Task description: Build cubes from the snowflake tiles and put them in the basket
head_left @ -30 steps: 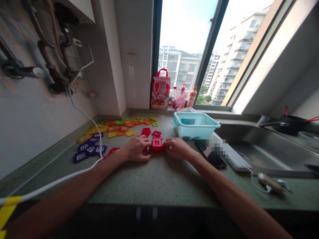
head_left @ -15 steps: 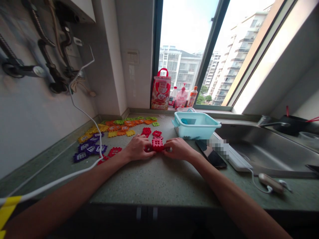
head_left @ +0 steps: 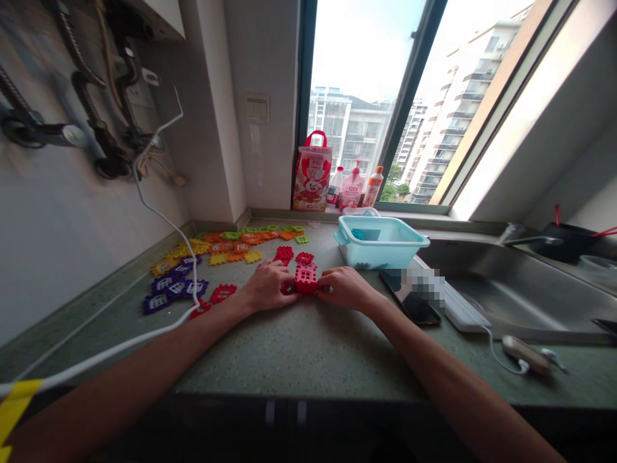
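Note:
Between my two hands stands a small red assembly of interlocking building panels [head_left: 305,276], with a white-framed window pattern on the side facing up. My left hand [head_left: 270,286] is closed on its left edge, fingers curled and partly hidden. From the other side, my right hand [head_left: 344,287] pinches its right edge with thumb and fingers. Just beyond lie a loose red panel [head_left: 304,257] and more red panels [head_left: 284,253]. Further red pieces [head_left: 223,293] rest near my left forearm, close to several purple window panels [head_left: 176,287].
Yellow [head_left: 216,258], orange [head_left: 260,239] and green panels [head_left: 301,240] lie at the back left. A light blue bin [head_left: 380,247] stands right of my hands, beside a phone [head_left: 409,299], a white power strip [head_left: 463,308] and the sink [head_left: 520,289]. A white cable [head_left: 120,341] crosses my left forearm.
Both hands keep their grip on the red assembly, which looks tipped slightly, showing more of its window face. The view has shifted very little.

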A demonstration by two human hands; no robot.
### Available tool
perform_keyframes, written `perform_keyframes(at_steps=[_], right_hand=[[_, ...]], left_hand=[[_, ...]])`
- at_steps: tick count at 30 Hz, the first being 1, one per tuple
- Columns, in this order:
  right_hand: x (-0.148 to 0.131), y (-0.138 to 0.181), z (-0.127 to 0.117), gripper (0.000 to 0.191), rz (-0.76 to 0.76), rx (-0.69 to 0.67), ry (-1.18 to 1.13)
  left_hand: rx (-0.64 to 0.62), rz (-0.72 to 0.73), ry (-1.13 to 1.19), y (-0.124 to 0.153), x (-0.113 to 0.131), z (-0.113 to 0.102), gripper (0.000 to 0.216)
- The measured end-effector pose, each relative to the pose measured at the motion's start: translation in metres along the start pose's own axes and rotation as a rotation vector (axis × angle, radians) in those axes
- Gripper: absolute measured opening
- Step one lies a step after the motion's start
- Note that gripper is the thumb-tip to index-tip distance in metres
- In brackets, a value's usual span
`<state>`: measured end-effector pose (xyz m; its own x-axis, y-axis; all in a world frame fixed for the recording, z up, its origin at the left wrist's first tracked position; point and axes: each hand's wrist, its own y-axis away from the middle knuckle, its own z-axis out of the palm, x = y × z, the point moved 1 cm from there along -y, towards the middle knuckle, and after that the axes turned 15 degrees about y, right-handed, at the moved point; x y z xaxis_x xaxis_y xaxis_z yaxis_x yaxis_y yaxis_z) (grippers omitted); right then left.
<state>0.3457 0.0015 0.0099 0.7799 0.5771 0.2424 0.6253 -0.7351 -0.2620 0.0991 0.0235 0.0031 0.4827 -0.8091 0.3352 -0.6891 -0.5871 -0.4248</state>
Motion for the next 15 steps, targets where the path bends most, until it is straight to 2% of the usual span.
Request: perform_keyframes(at_steps=[4, 10, 15], right_hand=[[0.000, 0.000, 0.000, 0.014, 0.008, -0.007, 0.002], [0.001, 0.001, -0.008, 0.013, 0.093, 0.031, -0.017], [-0.003, 0.000, -0.014, 0.012, 0.105, 0.052, -0.023]], left_hand=[[-0.009, 0.014, -0.034, 0.000, 0.000, -0.001, 0.020], [0.013, 0.075, -0.172, 0.000, 0.002, -0.007, 0.033], [0.006, 0.114, -0.206, -0.001, 0.008, -0.007, 0.026]])
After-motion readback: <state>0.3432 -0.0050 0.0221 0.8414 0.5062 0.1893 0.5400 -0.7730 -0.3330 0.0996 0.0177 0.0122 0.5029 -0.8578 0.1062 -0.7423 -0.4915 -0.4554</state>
